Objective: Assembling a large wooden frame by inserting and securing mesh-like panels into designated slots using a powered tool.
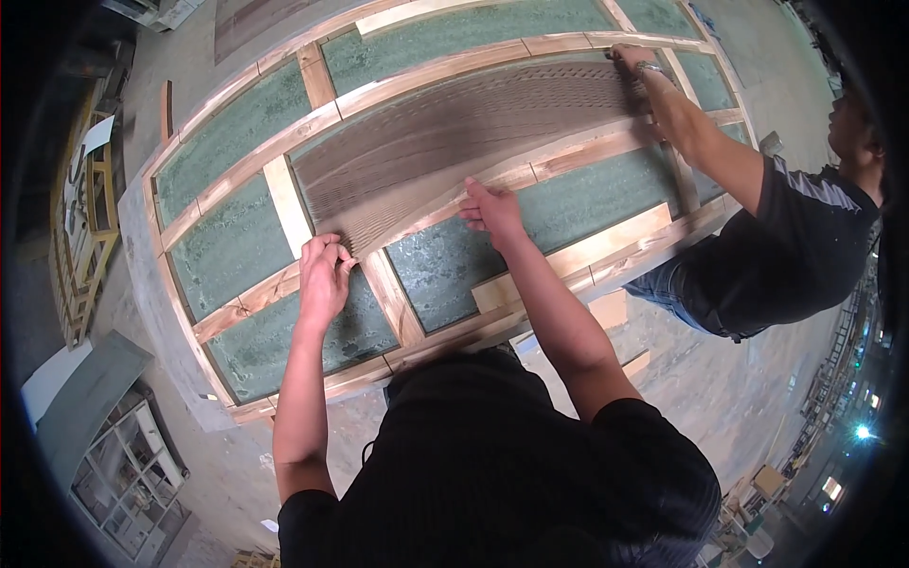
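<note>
A brown sheet of expanded honeycomb paper stretches across the middle bay of a wooden frame. My left hand is closed on the sheet's near left corner, its fingertips pinching the edge beside a wooden crosspiece. Farther right, my right hand is at the sheet's near edge, fingers apart and slightly bent; I cannot tell whether the fingertips touch it. At the far right end, a co-worker's hand is on the sheet's far corner.
Mottled green panels show between the frame's bars. A loose pale board lies in the near right bay. The co-worker stands at the frame's right side. A yellow metal rack stands on the left, with a wire-grid cart nearer me.
</note>
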`<state>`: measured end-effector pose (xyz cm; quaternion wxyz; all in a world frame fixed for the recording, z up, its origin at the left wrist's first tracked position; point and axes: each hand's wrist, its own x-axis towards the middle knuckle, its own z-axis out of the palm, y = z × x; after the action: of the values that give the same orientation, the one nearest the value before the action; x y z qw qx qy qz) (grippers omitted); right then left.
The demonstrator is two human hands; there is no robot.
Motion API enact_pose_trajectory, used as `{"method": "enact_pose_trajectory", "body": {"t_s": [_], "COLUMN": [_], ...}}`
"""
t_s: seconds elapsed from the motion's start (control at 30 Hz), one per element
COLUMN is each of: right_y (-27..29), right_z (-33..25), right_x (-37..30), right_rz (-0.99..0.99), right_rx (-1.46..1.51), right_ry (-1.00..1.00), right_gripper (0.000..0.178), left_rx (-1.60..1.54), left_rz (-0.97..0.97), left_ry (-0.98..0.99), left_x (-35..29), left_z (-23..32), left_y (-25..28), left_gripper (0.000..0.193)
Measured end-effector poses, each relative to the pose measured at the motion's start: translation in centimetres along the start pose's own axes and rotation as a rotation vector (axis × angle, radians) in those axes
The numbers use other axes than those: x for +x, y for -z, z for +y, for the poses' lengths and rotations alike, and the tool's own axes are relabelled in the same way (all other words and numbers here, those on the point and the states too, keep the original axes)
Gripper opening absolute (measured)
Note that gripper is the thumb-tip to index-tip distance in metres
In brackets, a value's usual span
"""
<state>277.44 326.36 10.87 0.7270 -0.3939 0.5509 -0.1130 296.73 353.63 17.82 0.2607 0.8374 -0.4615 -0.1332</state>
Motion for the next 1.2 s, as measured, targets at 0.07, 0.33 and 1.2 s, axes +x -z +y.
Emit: {"method": "enact_pose_trajectory", "body": {"t_s": [0.07, 0.33, 1.2], "right_y": [-0.4, -0.4, 4.8], "right_z": [0.0, 0.1, 3.6], "right_x": [0.1, 0.5, -2.4], "right_rz": [-0.020, -0.055, -0.181], "right_rx": [0.020, -0.004, 0.089], "right_ry": [-0.003, -0.018, -0.027], "right_gripper": [0.047, 0.045, 0.029], "left_rx": [0.001, 0.017, 0.095], "left_rz": [0.001, -0.001, 0.050], "left_ry": [-0.008, -0.006, 0.032], "left_x": [-0.1, -0.8, -3.9], "left_z": [0.1, 0.4, 1.1], "left_y": [0.1, -0.3, -2.6], "left_gripper": [0.019, 0.018, 0.014]}}
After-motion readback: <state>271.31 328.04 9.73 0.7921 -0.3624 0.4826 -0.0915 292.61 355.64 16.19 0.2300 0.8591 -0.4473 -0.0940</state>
